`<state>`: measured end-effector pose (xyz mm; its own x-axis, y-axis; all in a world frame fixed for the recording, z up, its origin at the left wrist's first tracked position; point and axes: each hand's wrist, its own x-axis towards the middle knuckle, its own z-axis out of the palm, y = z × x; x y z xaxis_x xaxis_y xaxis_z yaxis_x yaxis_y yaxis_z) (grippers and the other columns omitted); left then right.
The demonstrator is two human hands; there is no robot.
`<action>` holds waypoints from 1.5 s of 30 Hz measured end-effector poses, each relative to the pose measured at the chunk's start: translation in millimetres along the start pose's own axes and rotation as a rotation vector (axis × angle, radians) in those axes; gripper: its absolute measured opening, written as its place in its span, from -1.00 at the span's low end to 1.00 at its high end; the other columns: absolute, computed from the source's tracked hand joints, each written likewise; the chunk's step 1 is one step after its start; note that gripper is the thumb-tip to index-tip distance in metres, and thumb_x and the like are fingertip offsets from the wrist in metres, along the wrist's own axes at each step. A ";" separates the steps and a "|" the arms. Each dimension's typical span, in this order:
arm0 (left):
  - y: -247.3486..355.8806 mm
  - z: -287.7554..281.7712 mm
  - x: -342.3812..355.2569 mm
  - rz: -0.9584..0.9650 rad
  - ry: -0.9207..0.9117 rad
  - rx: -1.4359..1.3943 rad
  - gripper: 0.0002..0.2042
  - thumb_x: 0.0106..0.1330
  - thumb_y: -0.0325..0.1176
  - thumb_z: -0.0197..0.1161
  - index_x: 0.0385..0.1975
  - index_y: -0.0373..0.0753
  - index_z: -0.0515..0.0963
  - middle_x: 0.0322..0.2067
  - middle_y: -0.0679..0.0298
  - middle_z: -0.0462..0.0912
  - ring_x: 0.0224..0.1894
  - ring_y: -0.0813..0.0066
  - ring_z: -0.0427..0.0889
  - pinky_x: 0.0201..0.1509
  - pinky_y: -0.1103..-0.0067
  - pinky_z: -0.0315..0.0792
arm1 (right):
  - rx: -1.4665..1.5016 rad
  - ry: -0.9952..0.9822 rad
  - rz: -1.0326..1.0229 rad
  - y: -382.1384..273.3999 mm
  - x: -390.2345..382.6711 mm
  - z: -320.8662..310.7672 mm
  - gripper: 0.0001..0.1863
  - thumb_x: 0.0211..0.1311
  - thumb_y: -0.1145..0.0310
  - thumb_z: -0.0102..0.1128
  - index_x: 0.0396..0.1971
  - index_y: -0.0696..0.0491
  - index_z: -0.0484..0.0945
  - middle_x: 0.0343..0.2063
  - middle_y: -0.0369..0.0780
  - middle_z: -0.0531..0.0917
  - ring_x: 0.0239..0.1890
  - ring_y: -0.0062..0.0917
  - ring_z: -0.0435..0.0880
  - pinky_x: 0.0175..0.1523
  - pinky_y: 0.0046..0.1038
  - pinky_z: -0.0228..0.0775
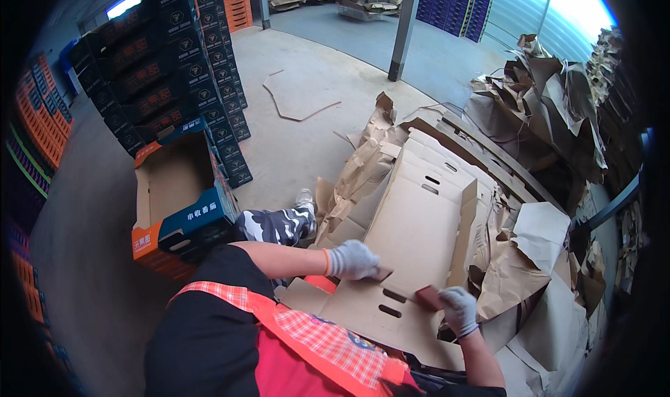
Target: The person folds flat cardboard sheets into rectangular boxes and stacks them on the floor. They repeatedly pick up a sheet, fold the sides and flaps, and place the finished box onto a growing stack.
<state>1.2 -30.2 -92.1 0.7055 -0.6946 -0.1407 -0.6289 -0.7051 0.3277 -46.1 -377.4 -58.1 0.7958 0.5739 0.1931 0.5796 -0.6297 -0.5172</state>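
A flat cardboard box blank (412,222) with cut-out hand holes lies plain side up before me. My left hand (351,259), in a grey knit glove, is closed on a small flat brown piece (381,274) over the blank's left edge. In my right hand (459,312), gloved alike, is a reddish-brown flat block (429,298), held near the right side of the hand holes. I cannot make out what either piece is. A raised side flap (462,233) stands along the blank's right edge.
To the left stand folded open-top boxes (185,226) in teal and orange, beside a tall stack of dark boxes (150,76). Crumpled brown paper (513,278) surrounds the blank, with a larger heap (537,111) at the far right. A metal post (405,34) rises behind.
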 end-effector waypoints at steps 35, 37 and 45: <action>84.8 116.7 55.6 -0.645 -0.263 -2.321 -0.70 0.31 -0.36 -0.06 -0.10 -0.40 0.48 -0.33 0.10 0.59 -0.20 0.16 0.60 -0.08 0.29 0.50 | -0.416 0.104 0.178 -134.4 103.4 -71.4 -0.30 -0.28 0.33 0.22 0.09 -0.01 0.42 0.08 0.10 0.41 0.08 -0.03 0.44 0.15 -0.18 0.30; 87.5 95.9 31.7 -0.305 -0.334 -1.762 -0.65 0.26 -0.33 0.04 -0.01 -0.38 0.44 -0.25 0.10 0.58 -0.18 0.16 0.61 -0.10 0.28 0.50 | -0.303 0.026 0.110 -132.1 117.4 -52.2 -0.36 -0.13 0.30 0.27 0.09 0.01 0.43 0.08 0.04 0.45 0.07 -0.17 0.50 0.12 -0.27 0.35; 112.7 -102.9 22.7 0.442 0.609 0.025 -0.06 -0.40 0.17 0.44 -0.01 -0.44 0.44 0.07 -0.06 0.42 0.21 0.04 0.31 0.31 0.02 0.03 | -0.213 0.796 0.215 -40.9 117.7 -39.6 -0.64 0.18 0.39 0.19 -0.04 0.19 0.44 -0.09 -0.10 0.56 -0.02 -0.32 0.52 0.13 -0.39 0.30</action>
<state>-20.0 -110.8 37.7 0.4368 -0.7174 0.5427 -0.8977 -0.3866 0.2114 30.8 -304.9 18.8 0.7322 -0.0586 0.6786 0.3586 -0.8139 -0.4572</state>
